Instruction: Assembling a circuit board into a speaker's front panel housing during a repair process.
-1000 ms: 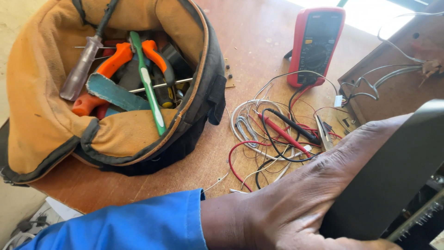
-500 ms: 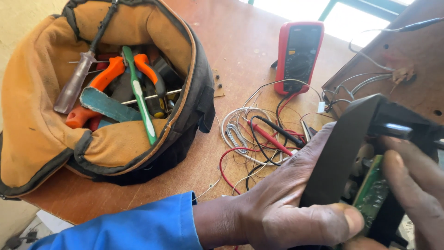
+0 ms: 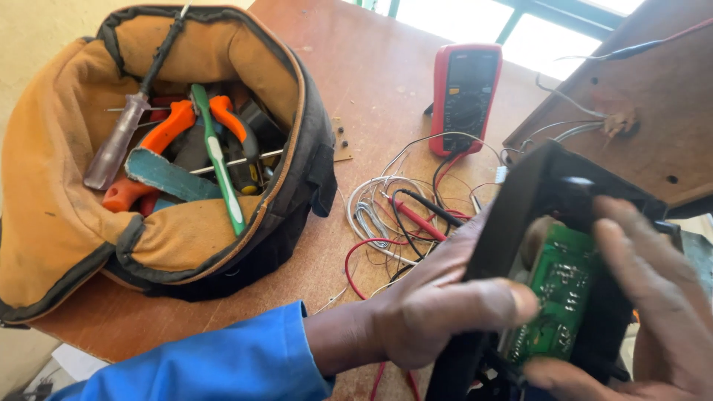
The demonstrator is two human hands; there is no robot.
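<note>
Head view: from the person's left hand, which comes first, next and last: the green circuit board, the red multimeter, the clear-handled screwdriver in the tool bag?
1. Green circuit board: just right of the left hand, inside the black casing it holds.
2. Red multimeter: farther up the wooden table, beyond the tangled wires.
3. Clear-handled screwdriver: far left, in the tan tool bag.

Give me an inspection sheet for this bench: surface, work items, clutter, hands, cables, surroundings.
Surface: brown wooden table, scuffed.
Work items: black casing with green circuit board inside.
Clutter: open tan tool bag holding orange pliers and a green-handled tool; red multimeter.
Hands: left hand grips the casing; right hand fingers at the board.
Cables: tangled red, black and white wires.
Surroundings: window, brown panel.
</note>
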